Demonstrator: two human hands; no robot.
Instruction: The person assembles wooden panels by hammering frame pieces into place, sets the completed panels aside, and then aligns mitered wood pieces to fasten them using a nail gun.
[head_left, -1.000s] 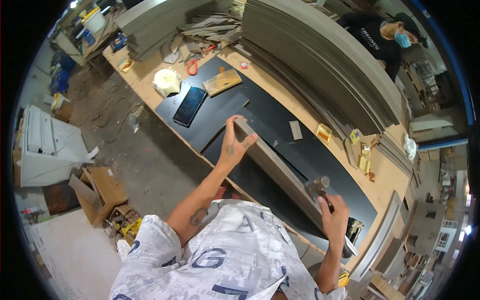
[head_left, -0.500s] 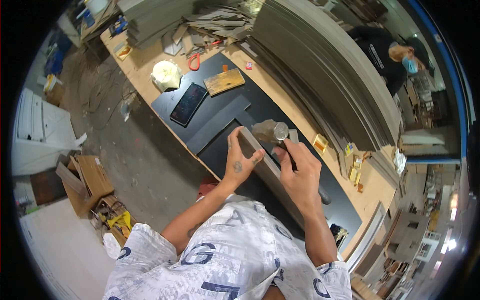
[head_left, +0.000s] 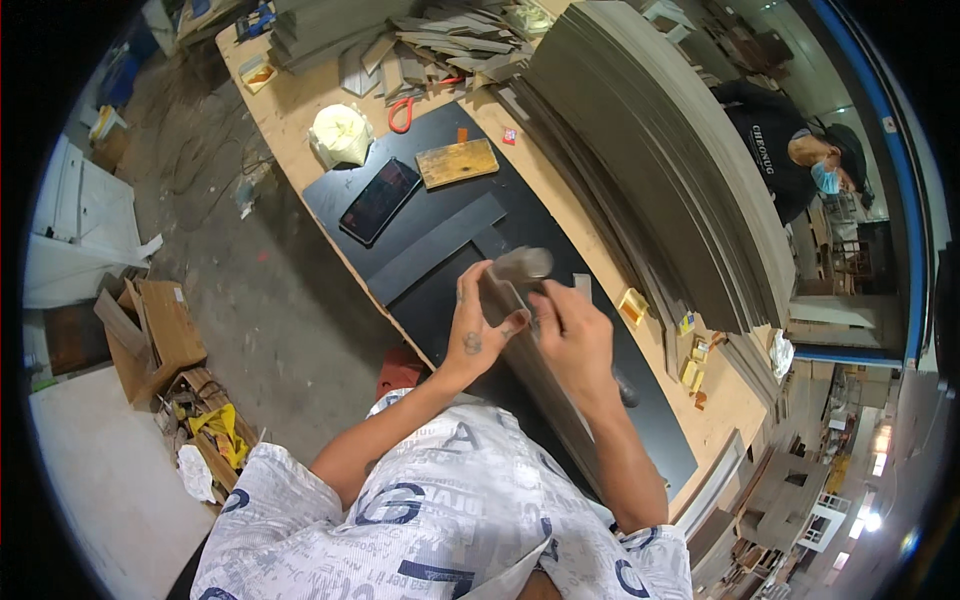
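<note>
Grey, scuffed floor (head_left: 270, 290) runs along the left of a pale plywood workbench (head_left: 272, 118), with one open brown cardboard box (head_left: 165, 320) standing on that side. Beyond the bench on the right, one co-worker in a black top (head_left: 755, 120) leans forward. Tall stacked grey panels (head_left: 660, 170) line the bench's far side, beside a heap of grey offcuts (head_left: 440, 48). On a flat black sheet (head_left: 650, 430) lie one dark smartphone (head_left: 380, 202), one yellowish-brown wooden block (head_left: 457, 163) and one flat grey strip (head_left: 437, 247). One cream-coloured roll (head_left: 341, 138) and one red loop handle (head_left: 401, 115) sit near its upper edge; at least three small yellow boxes (head_left: 633, 306) are to the right.

One long grey-brown board (head_left: 545, 375) slants above the sheet toward the person's body. The left hand (head_left: 474, 332) clasps its far end, thumb and fingers on opposite sides. The right hand (head_left: 575, 340) has its fingers closed round one hammer (head_left: 523, 266), whose blurred head overlaps that end; contact cannot be told. The right hand hides part of the handle.
</note>
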